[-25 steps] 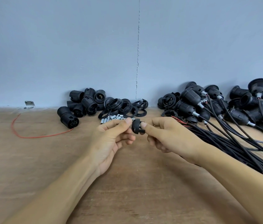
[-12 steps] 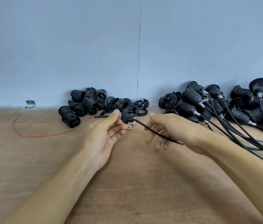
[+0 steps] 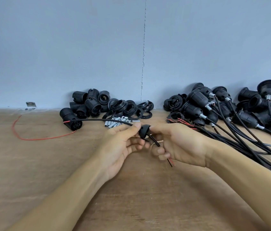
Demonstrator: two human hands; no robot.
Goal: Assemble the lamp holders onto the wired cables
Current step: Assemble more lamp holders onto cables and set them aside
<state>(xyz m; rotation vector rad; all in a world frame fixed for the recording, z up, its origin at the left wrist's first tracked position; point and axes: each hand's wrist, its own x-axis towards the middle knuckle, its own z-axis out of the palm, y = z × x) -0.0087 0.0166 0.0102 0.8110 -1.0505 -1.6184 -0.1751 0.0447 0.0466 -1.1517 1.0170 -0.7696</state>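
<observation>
threading looks like the step in hand: a small black domed cap (image 3: 145, 130) sits on a black cable (image 3: 101, 120), right between the two hands and just above the wooden table (image 3: 31, 164).

the left hand (image 3: 123, 144) pinches the cable with thumb and forefinger where it meets the cap's dome, its other fingers loosely curled below. the right hand (image 3: 181, 144) touches the cap's other side with a fingertip, and its lower fingers are curled round the short length of cable that comes out of the cap. the stripped wire ends (image 3: 170, 162), red and black, poke out beneath that hand.

the cable's long axis is what matters. it runs almost level from its far tip by a lone holder body (image 3: 71, 120) on the left, across to the cap, then bends down and toward the person into the right hand. so the working end is on the right hand's side, while the long tail trails off past the left.

the loose holder bodies (image 3: 84, 105), threaded rings (image 3: 128, 107) and metal tubes (image 3: 116, 122) lie beyond the hands and to the left, nearer the left hand. the finished holders (image 3: 198, 100) and their cable bundle (image 3: 248, 144) lie to the right. my guess is the next part comes from the left piles.
</observation>
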